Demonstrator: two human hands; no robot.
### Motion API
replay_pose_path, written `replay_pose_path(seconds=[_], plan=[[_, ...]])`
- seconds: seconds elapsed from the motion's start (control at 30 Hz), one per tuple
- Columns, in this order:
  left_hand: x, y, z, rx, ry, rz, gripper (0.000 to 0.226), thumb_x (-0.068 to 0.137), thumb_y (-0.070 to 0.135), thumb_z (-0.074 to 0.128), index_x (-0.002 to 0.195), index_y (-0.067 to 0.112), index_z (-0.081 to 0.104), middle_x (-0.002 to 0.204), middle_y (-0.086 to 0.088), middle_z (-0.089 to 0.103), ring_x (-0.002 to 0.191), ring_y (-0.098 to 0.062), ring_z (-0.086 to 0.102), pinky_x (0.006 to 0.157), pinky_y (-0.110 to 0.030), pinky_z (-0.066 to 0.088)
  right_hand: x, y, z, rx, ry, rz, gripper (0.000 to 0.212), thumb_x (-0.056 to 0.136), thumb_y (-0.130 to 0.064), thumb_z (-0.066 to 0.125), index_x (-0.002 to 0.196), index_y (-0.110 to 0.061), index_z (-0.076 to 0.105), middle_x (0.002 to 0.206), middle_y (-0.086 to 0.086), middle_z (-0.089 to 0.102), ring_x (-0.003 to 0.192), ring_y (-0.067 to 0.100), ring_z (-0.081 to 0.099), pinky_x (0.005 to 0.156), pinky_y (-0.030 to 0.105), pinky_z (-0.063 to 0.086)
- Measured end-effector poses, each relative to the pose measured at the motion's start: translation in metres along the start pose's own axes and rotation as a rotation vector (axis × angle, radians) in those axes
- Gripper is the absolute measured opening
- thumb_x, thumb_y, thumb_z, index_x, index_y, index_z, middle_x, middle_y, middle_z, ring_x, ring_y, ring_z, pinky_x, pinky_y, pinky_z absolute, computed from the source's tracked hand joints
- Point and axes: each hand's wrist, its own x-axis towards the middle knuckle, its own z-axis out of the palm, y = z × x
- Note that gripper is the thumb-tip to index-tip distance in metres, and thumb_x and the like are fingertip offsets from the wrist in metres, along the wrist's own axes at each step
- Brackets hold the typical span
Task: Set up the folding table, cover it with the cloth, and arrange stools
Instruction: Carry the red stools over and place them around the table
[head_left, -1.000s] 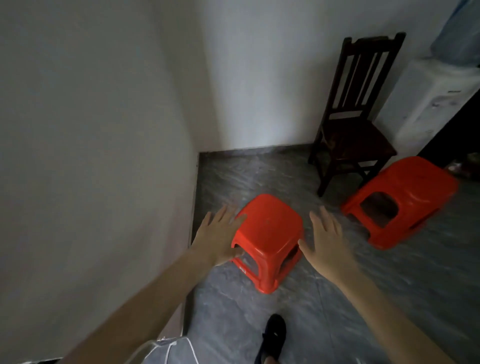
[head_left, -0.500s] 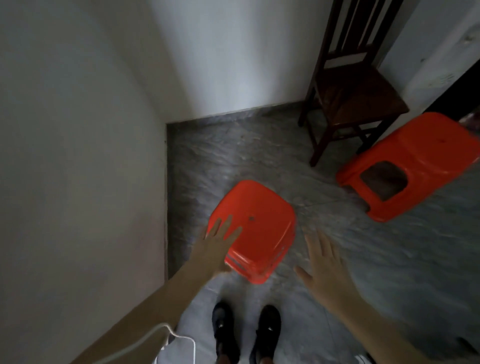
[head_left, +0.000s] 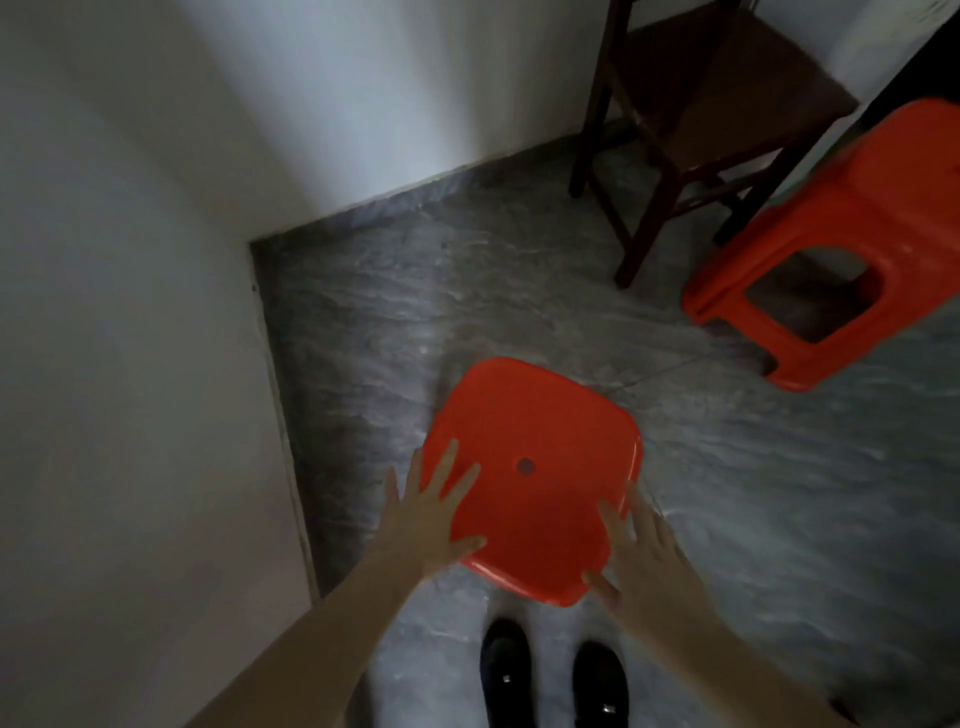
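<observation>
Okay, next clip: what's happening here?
A person stands over a red plastic stool in a room corner, left hand and right hand spread open at the seat's near corners, no grip closed yet. A second red stool stands to the right, beside a dark wooden chair. No folding table or cloth is in view.

Wooden chair (head_left: 711, 98) and second stool (head_left: 852, 244) cut off.
</observation>
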Motion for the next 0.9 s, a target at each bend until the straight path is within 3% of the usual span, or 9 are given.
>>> replay_pose_path(seconds=[0.1, 0.2, 0.27, 0.33, 0.47, 0.6, 0.77, 0.9], plan=[[0.032, -0.004, -0.001, -0.055, 0.070, -0.025, 0.095, 0.077, 0.079, 0.047, 0.151, 0.047, -0.003, 0.157, 0.011, -0.030, 0.146, -0.039, -0.014, 0.109, -0.070, 0.006, 0.045, -0.014, 0.008, 0.038, 0.071, 0.027, 0.082, 0.090, -0.058, 0.051, 0.153, -0.029, 0.009, 0.161, 0.009, -0.012, 0.148, 0.032, 0.008, 0.115, 0.044, 0.025], [0.053, -0.011, -0.001, -0.222, 0.155, 0.058, 0.098, 0.070, 0.074, 0.062, 0.151, 0.034, 0.026, 0.163, 0.002, 0.001, 0.148, -0.031, 0.009, 0.115, -0.060, 0.014, 0.075, -0.019, 0.025, 0.106, 0.028, 0.150, 0.087, 0.084, -0.064, 0.054, 0.152, -0.041, 0.005, 0.160, 0.014, -0.018, 0.148, 0.037, -0.006, 0.118, 0.051, 0.019], [0.057, -0.016, 0.007, -0.341, 0.241, 0.119, 0.098, 0.064, 0.077, 0.059, 0.145, 0.025, 0.040, 0.160, -0.006, 0.017, 0.146, -0.028, 0.022, 0.115, -0.052, 0.019, 0.078, -0.015, 0.041, 0.090, 0.015, 0.185, 0.096, 0.082, -0.067, 0.056, 0.151, -0.044, -0.007, 0.157, 0.016, -0.028, 0.146, 0.038, -0.019, 0.118, 0.054, 0.015], [0.057, -0.017, 0.014, -0.401, 0.253, 0.087, 0.099, 0.060, 0.079, 0.055, 0.144, 0.030, 0.041, 0.159, -0.008, 0.015, 0.144, -0.033, 0.023, 0.114, -0.051, 0.024, 0.076, -0.011, 0.051, 0.109, 0.020, 0.166, 0.100, 0.081, -0.066, 0.058, 0.148, -0.048, -0.015, 0.154, 0.012, -0.036, 0.143, 0.036, -0.027, 0.118, 0.056, 0.013], [0.061, -0.011, 0.011, -0.474, 0.163, -0.059, 0.099, 0.054, 0.064, 0.081, 0.139, 0.048, 0.034, 0.158, -0.012, -0.008, 0.140, -0.045, 0.018, 0.108, -0.056, 0.033, 0.076, -0.009, 0.051, 0.170, 0.044, 0.171, 0.103, 0.079, -0.061, 0.066, 0.149, -0.047, -0.008, 0.155, 0.011, -0.032, 0.144, 0.036, -0.025, 0.116, 0.061, 0.015], [0.064, -0.008, -0.001, -0.510, 0.068, -0.084, 0.098, 0.052, 0.055, 0.086, 0.130, 0.054, 0.028, 0.156, -0.013, -0.007, 0.140, -0.046, 0.016, 0.106, -0.059, 0.034, 0.074, -0.018, 0.047, 0.222, 0.037, 0.261, 0.101, 0.078, -0.058, 0.069, 0.146, -0.056, -0.006, 0.155, 0.007, -0.032, 0.143, 0.044, -0.023, 0.109, 0.072, 0.009], [0.062, -0.003, -0.008, -0.509, 0.063, -0.082, 0.093, 0.052, 0.048, 0.088, 0.125, 0.053, 0.030, 0.150, -0.005, 0.001, 0.132, -0.045, 0.026, 0.098, -0.057, 0.041, 0.070, -0.016, 0.047, 0.402, 0.052, 0.267, 0.100, 0.079, -0.042, 0.076, 0.146, -0.057, 0.003, 0.153, -0.002, -0.035, 0.141, 0.054, -0.003, 0.103, 0.062, 0.037], [0.059, 0.004, -0.011, -0.484, 0.051, -0.047, 0.091, 0.054, 0.045, 0.088, 0.125, 0.053, 0.031, 0.150, -0.006, 0.006, 0.129, -0.043, 0.033, 0.099, -0.058, 0.044, 0.066, -0.005, 0.046, 0.434, 0.096, 0.271, 0.101, 0.074, -0.038, 0.080, 0.145, -0.056, 0.010, 0.155, -0.004, -0.031, 0.140, 0.050, 0.008, 0.098, 0.055, 0.045]])
